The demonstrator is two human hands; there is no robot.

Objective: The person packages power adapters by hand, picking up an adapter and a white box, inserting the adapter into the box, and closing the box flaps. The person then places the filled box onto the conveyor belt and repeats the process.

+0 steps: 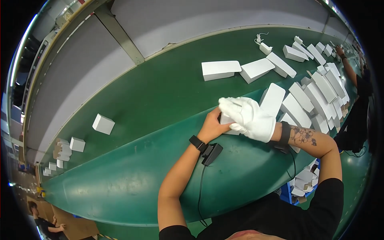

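Note:
My bare left hand (pixel 215 125) is wrapped round the left side of a small white box (pixel 226 119), above the green work surface. My right hand (pixel 251 119), in a white glove, is closed over the same box from the right and covers most of it. The box's far side is hidden under the glove. Just beyond the right wrist stands another white box (pixel 273 100) with its long flap raised. A black strap with a small device (pixel 212 154) sits on my left wrist, and a cable runs down from it.
White boxes (pixel 314 96) are heaped at the right. Further boxes (pixel 221 70) lie along the far strip, near a white adapter with a cord (pixel 265 48). Several closed boxes (pixel 103 124) stand at the left. A blue crate (pixel 286 193) holds boxes below. Another person's arm (pixel 349 68) reaches in far right.

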